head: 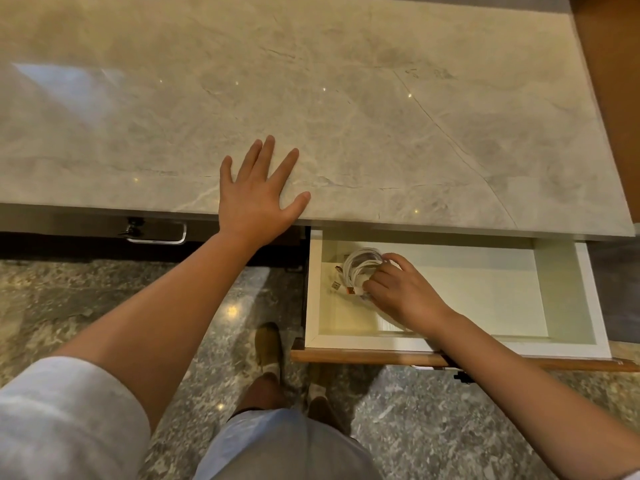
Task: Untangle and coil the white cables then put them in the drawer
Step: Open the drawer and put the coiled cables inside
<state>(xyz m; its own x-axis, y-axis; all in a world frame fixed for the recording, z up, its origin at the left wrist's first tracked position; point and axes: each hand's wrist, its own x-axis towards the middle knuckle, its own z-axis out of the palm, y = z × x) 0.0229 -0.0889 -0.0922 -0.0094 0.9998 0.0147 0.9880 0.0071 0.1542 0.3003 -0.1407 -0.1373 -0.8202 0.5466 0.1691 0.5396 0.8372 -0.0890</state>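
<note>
2 hands are busy: the right hand (398,292) curls its fingers around the coiled white cables (358,271), which lie in the open drawer (568,292) at its left end, while the left hand (258,199) rests flat, fingers spread, on the marble countertop (346,98).

The coiled cables (358,270) lie in the drawer's (568,299) left end, below the tabletop (311,81); the left hand (258,199) rests flat on that tabletop's near edge.
</note>
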